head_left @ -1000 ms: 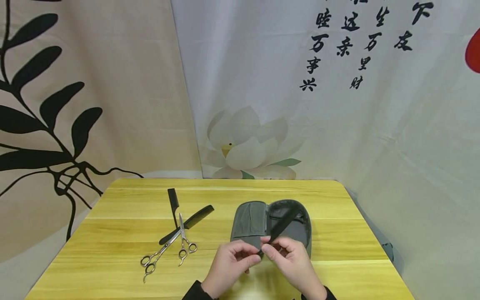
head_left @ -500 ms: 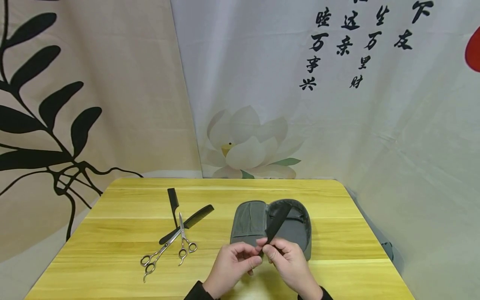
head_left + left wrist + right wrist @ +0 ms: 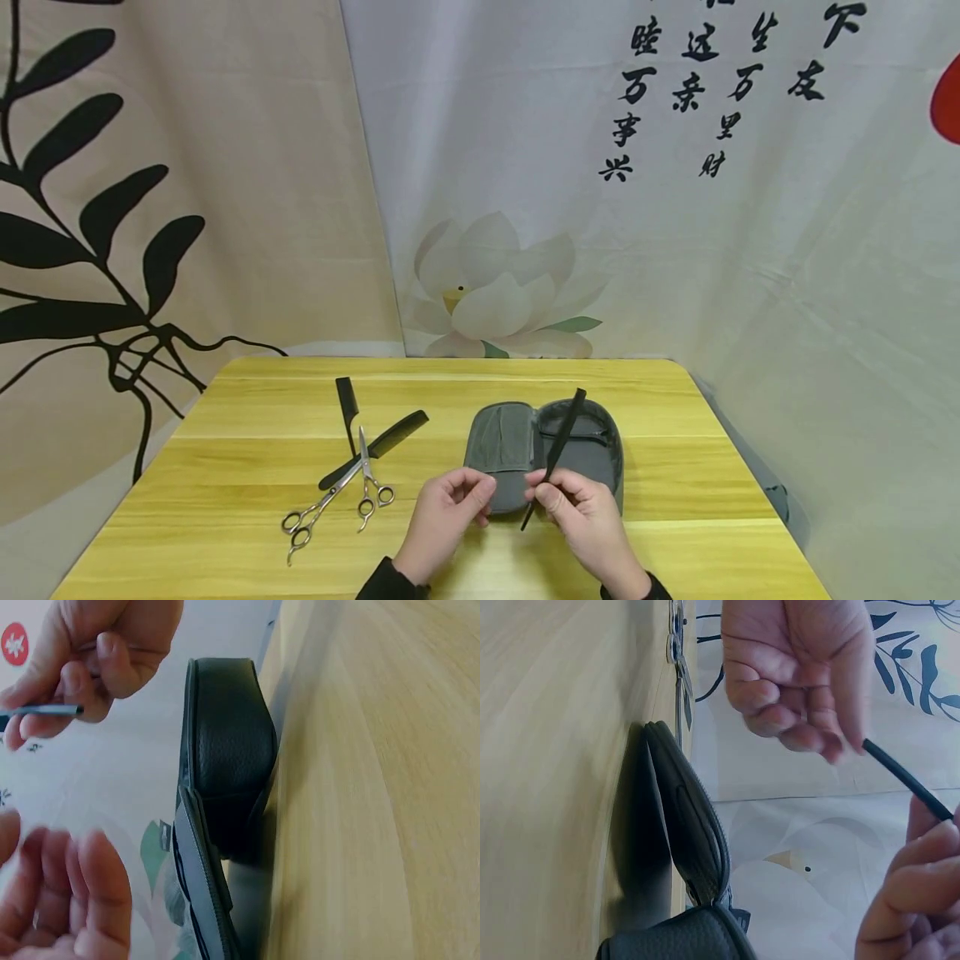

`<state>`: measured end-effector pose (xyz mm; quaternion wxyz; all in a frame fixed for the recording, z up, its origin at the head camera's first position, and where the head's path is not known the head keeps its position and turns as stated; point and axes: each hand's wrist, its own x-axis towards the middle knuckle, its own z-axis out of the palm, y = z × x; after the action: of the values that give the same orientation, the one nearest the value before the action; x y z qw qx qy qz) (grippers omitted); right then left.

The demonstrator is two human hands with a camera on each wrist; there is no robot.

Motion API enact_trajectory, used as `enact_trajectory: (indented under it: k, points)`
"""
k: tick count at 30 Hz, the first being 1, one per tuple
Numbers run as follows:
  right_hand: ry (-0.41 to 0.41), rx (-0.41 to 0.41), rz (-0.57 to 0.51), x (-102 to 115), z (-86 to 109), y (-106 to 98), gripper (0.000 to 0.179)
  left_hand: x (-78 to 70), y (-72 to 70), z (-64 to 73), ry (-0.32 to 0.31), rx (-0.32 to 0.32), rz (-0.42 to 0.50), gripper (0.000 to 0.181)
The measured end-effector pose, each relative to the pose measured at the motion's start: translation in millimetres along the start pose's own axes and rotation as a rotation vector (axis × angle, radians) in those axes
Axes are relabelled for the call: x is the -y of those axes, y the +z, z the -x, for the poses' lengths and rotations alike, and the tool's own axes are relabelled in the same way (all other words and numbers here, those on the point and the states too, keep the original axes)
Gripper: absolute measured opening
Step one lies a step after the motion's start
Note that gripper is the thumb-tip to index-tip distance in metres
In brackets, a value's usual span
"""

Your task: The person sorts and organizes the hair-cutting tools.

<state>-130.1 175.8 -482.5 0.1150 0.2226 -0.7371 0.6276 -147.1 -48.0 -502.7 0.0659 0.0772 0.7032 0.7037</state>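
Observation:
In the head view my right hand pinches a black comb between thumb and fingers, its thin end pointing down toward me. The comb slants up over an unzipped grey case that lies spread on the table. My left hand hovers to the left, fingers loosely bent, holding nothing. The left wrist view shows my left hand's fingers apart from the comb. From the right wrist the comb's thin end appears near the left thumb tip; whether they touch is unclear there.
Left of the case, two more black combs and two pairs of silver scissors lie crossed on the wooden table. A printed cloth hangs behind the table.
My left hand has let go of the comb's thin end and moved left. The comb has turned, now showing its narrow edge, still in the right hand.

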Motion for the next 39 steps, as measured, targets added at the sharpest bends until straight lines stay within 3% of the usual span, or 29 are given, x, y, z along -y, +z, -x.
enact_trajectory:
  k: [6, 13, 20, 27, 31, 36, 39]
  points:
    - [0.002, -0.014, -0.034, -0.5, -1.5, -2.8, 0.017, 7.0, -4.7, -4.7, -0.049, -0.162, -0.056, 0.026]
    - [0.099, -0.072, 0.034, 0.7, -1.7, -6.4, 0.017, 12.7, -5.9, -6.7, -0.082, -0.216, -0.105, 0.027]
    - [0.163, -0.124, 0.150, 4.4, -4.5, -16.9, 0.018, 15.7, -8.3, -8.9, -0.152, -0.216, -0.099, 0.040]
    - [0.260, -0.194, 0.328, 3.4, -7.2, -30.0, 0.013, 19.3, -11.3, -10.0, -0.162, -0.217, -0.082, 0.052]
    - [0.345, -0.216, 0.373, -1.4, -9.4, -35.0, 0.014, 19.8, -13.3, -11.6, -0.211, -0.186, 0.044, 0.057]
    - [0.413, -0.210, 0.398, -10.6, -11.5, -39.0, 0.022, 20.9, -14.7, -12.5, -0.291, -0.086, 0.268, 0.065]
    - [0.437, -0.211, 0.397, -16.5, -11.5, -40.7, 0.025, 23.6, -15.1, -12.0, -0.296, -0.017, 0.309, 0.066]
